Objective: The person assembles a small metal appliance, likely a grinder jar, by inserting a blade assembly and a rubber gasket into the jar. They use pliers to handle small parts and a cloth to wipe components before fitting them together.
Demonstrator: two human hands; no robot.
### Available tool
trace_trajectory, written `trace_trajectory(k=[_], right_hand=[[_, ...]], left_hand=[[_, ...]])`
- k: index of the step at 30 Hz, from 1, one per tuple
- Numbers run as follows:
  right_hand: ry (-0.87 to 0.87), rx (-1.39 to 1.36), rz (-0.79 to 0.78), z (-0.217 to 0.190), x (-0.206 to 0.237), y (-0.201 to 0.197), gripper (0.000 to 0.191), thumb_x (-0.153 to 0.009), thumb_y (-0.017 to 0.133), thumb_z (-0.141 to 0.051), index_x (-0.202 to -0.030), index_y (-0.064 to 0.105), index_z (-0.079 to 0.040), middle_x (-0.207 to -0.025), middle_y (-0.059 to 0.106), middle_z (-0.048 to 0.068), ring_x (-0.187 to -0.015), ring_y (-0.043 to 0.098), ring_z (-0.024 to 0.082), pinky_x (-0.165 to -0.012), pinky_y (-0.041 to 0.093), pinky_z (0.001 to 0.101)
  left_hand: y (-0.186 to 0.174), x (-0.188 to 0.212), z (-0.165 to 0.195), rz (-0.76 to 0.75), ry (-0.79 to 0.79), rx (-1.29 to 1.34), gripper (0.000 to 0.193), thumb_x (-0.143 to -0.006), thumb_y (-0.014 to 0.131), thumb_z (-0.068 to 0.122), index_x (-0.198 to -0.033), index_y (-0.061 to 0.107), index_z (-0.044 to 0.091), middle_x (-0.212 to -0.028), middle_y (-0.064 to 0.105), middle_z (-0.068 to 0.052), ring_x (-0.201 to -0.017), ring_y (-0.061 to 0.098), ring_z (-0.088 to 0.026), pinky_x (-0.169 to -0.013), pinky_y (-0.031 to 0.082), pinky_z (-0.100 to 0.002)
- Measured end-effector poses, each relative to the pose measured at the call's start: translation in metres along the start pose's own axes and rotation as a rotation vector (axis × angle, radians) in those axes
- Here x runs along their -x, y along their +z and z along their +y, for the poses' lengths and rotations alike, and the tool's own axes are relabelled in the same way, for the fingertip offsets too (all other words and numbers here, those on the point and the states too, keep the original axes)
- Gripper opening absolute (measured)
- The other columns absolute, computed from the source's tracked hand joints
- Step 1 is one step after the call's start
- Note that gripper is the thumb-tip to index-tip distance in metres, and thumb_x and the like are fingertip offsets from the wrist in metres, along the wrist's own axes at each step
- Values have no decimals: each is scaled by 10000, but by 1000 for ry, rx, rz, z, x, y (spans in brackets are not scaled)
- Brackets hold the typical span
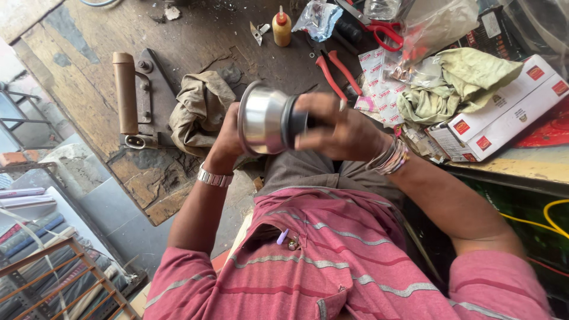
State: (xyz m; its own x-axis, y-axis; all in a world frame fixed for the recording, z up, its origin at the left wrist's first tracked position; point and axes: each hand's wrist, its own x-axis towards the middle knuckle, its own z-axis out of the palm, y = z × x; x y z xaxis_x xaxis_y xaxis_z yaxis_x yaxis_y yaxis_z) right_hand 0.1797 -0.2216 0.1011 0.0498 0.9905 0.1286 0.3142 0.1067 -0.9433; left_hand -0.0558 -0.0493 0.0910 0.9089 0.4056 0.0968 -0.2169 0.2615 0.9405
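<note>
Left hand [228, 133] cupped around the steel cup [264, 118], right hand [338, 130] clamped on its black cap [294, 121], held over the lap, not the worktop [89, 65]. Blurry right grip, so could easily slip and drop.

Shiny steel jar [264, 120] with black base, lying sideways, held aloft.

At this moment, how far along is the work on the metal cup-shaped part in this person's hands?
Mid-job, as far as one view shows. In hand: the left hand steadies the shiny metal cup-shaped part while the right hand, blurred, grips the black piece at its end. Whether that piece is fully seated cannot be told. Red-handled pliers, a glue bottle and rags lie out on the workbench.
</note>
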Motion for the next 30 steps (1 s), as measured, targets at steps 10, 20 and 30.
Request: trace_trajectory(k=[10, 20, 30], right_hand=[[746, -96, -28, 8, 18, -10, 858, -976, 325, -718, -995, 776, 11, -664, 740, 113, -560, 697, 167, -533, 540, 259], [131, -336, 98, -17, 3, 18, 864, -832, 872, -169, -1545, 388, -101, -1524, 483, 64, -1397, 501, 172, -1105, 523, 341], [244, -386, 103, -16, -4, 28, 782, -819, 847, -41, -1508, 481, -75, -1361, 621, 66, -1245, 626, 156, -1076, 574, 335]], left_hand=[[-8, -8, -20, 103, -45, -342, 224, -881, 837, 20, -1091, 761, -1, -1006, 784, -59, -895, 731, -106, -792, 614, -252], [2, -11, -23, 172, -227, -267, 238, -878, 785, 16, -1114, 751, 18, -1008, 795, -44, -896, 767, -92, -819, 654, -251], [-3, -8, -22, 105, -143, -173, 266, -911, 792, 17, -1169, 737, -14, -1059, 785, -70, -935, 731, -101, -840, 622, -273]])
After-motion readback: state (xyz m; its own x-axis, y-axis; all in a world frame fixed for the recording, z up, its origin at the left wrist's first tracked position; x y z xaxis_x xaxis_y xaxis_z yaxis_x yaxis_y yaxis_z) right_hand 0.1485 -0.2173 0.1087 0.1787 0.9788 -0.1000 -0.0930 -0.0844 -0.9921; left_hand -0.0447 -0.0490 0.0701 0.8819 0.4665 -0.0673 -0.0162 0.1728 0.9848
